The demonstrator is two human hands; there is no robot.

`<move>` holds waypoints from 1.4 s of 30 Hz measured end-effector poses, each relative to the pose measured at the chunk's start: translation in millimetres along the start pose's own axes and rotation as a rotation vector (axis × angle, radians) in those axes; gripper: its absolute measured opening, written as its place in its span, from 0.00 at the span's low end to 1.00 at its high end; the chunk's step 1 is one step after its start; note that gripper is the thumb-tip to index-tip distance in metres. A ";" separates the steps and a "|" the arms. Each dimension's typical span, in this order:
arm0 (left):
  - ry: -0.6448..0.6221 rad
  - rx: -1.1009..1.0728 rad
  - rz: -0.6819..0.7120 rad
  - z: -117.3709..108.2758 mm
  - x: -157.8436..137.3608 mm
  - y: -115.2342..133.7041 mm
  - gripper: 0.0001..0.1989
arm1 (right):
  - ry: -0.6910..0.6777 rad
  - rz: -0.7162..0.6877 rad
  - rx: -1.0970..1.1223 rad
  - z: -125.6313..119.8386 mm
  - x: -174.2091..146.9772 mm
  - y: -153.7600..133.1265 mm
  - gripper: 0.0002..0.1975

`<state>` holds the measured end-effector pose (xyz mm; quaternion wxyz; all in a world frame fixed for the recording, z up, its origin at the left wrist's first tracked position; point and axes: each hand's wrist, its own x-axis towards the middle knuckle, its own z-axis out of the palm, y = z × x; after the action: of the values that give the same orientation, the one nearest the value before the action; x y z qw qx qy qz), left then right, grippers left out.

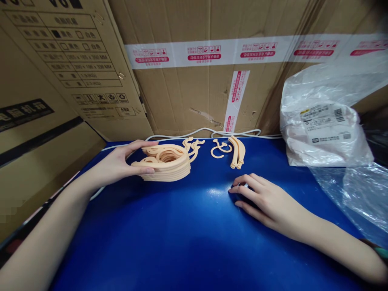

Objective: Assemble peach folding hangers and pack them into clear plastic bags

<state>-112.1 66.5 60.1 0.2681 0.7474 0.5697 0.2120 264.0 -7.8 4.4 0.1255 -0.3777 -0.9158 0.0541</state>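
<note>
A stack of beige plastic folding clothes hangers (166, 171) sits toward the back left of the blue table, several layers high. My left hand (129, 159) grips its left end, thumb along the near side and fingers over the far side. Beige hooks (195, 147) stick out at the stack's right. Further right lie loose beige hooks (221, 148) and a small bundle of curved beige hanger arms (237, 152). In front of that bundle is my right hand (259, 198), fingers bent and apart, holding nothing; whether its fingertips touch the table I cannot tell.
Large cardboard boxes (188, 97) stand along the back, with another printed box (75, 60) at the left. A white cable (203, 130) runs along the table's back edge. Clear plastic wrap around a white labelled package (327, 129) occupies the right side of the blue table (169, 242).
</note>
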 end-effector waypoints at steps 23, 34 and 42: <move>-0.002 0.108 0.007 -0.9 -2.1 2.3 0.39 | 0.018 -0.011 -0.018 -1.6 1.3 -1.7 0.13; 0.005 0.111 -0.016 0.8 -1.5 3.5 0.40 | 0.007 -0.011 -0.024 -1.0 0.8 -1.1 0.13; 0.013 0.071 0.007 1.7 -1.1 0.4 0.39 | 0.023 -0.010 -0.021 -1.5 0.7 -1.3 0.13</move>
<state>-111.1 65.0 59.0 0.2368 0.7571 0.5760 0.1975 263.1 -8.2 6.2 0.1326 -0.3751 -0.9166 0.0395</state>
